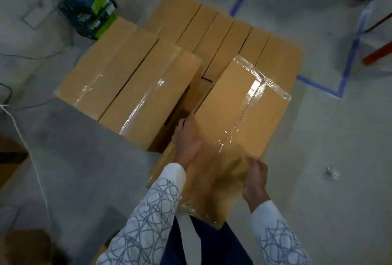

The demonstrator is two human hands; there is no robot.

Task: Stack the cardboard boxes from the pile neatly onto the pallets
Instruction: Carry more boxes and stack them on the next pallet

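Nothing legible anywhere. Pale print patches on the dark green and lime cardboard carton (99, 17) at the far left, too blurred and small to make out as words, brand or numbers. Nothing to read on the plain brown tape-sealed cardboard boxes (131, 82).

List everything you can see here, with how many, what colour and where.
held cardboard box: one, brown, centre, above the stack
stacked cardboard boxes: two upper at left, several lower behind, brown
floor tape: blue lines at right, red line at top
crate: one, dark green, top left
cables: several, black, left floor
white cord: one, white, left
left hand: one, grips the held cardboard box's left edge
right hand: one, grips its near right edge
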